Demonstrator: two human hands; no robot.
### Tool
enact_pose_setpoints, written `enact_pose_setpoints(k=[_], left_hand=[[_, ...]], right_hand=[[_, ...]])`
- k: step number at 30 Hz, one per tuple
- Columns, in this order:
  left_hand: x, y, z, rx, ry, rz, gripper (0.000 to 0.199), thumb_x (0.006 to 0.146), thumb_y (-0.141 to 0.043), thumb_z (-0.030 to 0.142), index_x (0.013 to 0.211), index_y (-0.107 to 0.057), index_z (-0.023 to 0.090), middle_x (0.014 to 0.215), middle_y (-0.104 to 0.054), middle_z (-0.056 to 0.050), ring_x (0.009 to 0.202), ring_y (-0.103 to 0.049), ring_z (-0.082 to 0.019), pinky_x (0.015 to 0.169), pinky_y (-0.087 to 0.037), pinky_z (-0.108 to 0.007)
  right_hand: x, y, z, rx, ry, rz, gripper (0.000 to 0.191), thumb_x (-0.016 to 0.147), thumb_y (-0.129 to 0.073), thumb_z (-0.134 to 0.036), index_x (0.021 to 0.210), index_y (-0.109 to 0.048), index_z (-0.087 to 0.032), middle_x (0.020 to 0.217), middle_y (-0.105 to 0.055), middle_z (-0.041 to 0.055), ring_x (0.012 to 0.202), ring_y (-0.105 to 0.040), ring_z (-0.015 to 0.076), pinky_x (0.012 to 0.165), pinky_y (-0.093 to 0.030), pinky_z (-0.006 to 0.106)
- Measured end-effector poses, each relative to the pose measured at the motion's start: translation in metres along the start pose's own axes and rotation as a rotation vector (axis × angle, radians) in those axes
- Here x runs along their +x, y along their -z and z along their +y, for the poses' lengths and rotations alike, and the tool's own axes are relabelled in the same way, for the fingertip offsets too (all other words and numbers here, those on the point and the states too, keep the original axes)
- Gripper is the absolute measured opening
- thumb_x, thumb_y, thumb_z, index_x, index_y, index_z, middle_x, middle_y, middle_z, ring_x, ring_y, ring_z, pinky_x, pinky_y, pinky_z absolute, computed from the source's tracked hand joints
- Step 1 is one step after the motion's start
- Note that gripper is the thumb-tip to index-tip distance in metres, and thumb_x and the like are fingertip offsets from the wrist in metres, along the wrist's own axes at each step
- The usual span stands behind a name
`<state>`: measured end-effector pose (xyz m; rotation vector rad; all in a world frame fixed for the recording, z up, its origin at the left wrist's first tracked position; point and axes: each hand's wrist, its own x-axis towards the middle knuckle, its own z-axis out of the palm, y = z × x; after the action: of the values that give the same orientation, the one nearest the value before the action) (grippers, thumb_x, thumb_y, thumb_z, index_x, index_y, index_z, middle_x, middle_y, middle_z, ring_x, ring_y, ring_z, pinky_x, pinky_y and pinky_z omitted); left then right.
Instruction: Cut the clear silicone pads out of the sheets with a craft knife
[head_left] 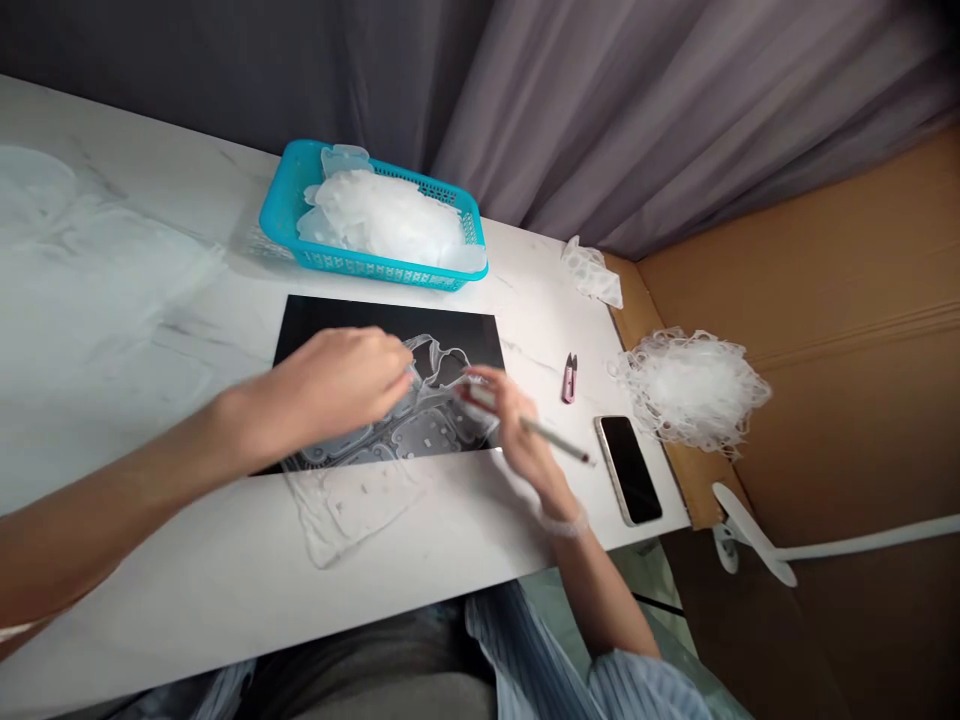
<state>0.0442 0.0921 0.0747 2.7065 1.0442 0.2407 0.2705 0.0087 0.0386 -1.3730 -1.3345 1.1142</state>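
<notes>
A clear molded sheet [375, 495] lies partly on a black mat [337, 315] and partly on the white table, its far edge raised and loose between my hands. My left hand [349, 375] is closed at that edge, fingertips pinched on the clear film. My right hand [517, 425] holds a slim pen-like tool [559, 440] that slants back toward the table's front. Its fingers are closed around the tool, near the right part of the film. Motion blurs the tool's front end.
Behind the mat stands a blue basket [375, 265] of translucent pieces. To the right lie pink snips [570, 380], a phone [630, 470], a clear scrap [592, 272] and a heap of clear trimmings [694, 390]. More clear sheets [90, 280] cover the left side.
</notes>
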Motion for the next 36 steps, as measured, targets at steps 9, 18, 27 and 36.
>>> enact_pose_setpoints(k=[9, 18, 27, 36], left_hand=[[-0.037, -0.067, 0.049, 0.143, -0.317, 0.088, 0.038, 0.095, -0.052, 0.020, 0.129, -0.061, 0.006, 0.139, -0.059, -0.019, 0.130, -0.055, -0.029, 0.107, -0.043, -0.041], [-0.043, -0.090, 0.044, 0.210, -0.308, 0.114, 0.045, 0.097, -0.050, 0.024, 0.137, -0.053, 0.006, 0.145, -0.052, -0.024, 0.135, -0.049, -0.036, 0.111, -0.038, -0.047], [-0.044, -0.091, 0.046, 0.259, -0.306, 0.119, 0.046, 0.095, -0.053, 0.026, 0.137, -0.052, 0.006, 0.146, -0.051, -0.024, 0.134, -0.050, -0.036, 0.111, -0.040, -0.046], [-0.043, -0.090, 0.047, 0.262, -0.315, 0.106, 0.043, 0.096, -0.049, 0.025, 0.134, -0.056, 0.006, 0.144, -0.055, -0.019, 0.132, -0.052, -0.035, 0.111, -0.039, -0.047]], right_hand=[[0.076, 0.085, 0.004, -0.077, 0.095, 0.685, 0.045, 0.103, -0.024, -0.048, 0.113, -0.055, -0.018, 0.084, -0.064, 0.0053, 0.084, -0.064, 0.0158, 0.060, -0.048, 0.026], [-0.047, -0.015, 0.004, -0.290, -0.116, 0.176, 0.019, 0.097, -0.058, -0.037, 0.108, -0.060, -0.022, 0.092, -0.072, 0.0035, 0.084, -0.069, 0.0177, 0.077, -0.054, 0.031], [-0.045, -0.015, 0.005, -0.522, -0.002, 0.039, 0.012, 0.097, -0.055, -0.027, 0.093, -0.065, -0.021, 0.089, -0.070, 0.0032, 0.080, -0.066, 0.0174, 0.075, -0.050, 0.030], [-0.044, -0.022, 0.010, -0.703, 0.243, -0.003, 0.012, 0.099, -0.049, -0.016, 0.092, -0.057, -0.021, 0.087, -0.063, 0.0037, 0.079, -0.060, 0.0172, 0.073, -0.049, 0.030]])
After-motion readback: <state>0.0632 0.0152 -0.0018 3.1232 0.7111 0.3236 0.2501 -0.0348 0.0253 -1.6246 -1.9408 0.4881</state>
